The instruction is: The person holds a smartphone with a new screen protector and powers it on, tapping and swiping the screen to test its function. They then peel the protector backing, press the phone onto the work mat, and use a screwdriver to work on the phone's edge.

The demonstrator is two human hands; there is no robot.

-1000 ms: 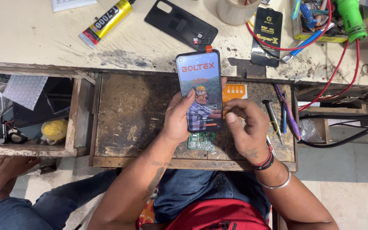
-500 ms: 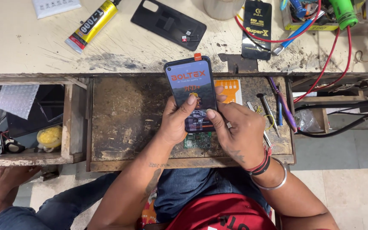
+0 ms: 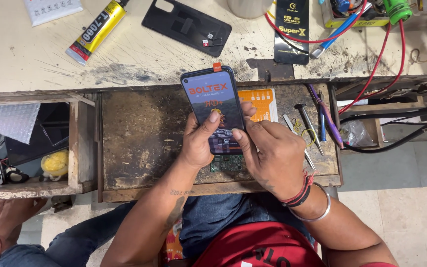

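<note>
Both hands hold a dark smartphone (image 3: 214,111) with a lit, printed screen film over an open wooden drawer (image 3: 144,138) set under the desk (image 3: 25,54). The left hand (image 3: 198,141) has its grip clamped round the phone's lower left edge, thumb lying on the glass near the middle. The right hand (image 3: 270,151) has its grip closed on the lower right edge, thumb pressed to the screen just beside the left thumb. A small orange tab (image 3: 217,66) sticks out from the phone's top end, the end farthest from the grip. Directly beneath the grip, on the drawer floor, lies a green circuit board (image 3: 226,163), partly hidden by the hands. Just right of the grip are an orange-and-white packet (image 3: 260,101), then screwdrivers (image 3: 305,121) and a purple-handled tool (image 3: 324,113). Beyond the phone's top, on the desk, lie a black phone back cover (image 3: 186,24) and a black flat packet (image 3: 292,29); a yellow glue tube (image 3: 95,32) lies well off to the upper left, and red wires (image 3: 371,69) trail to the upper right. Far left of the grip, a side compartment holds a yellow object (image 3: 55,163).
</note>
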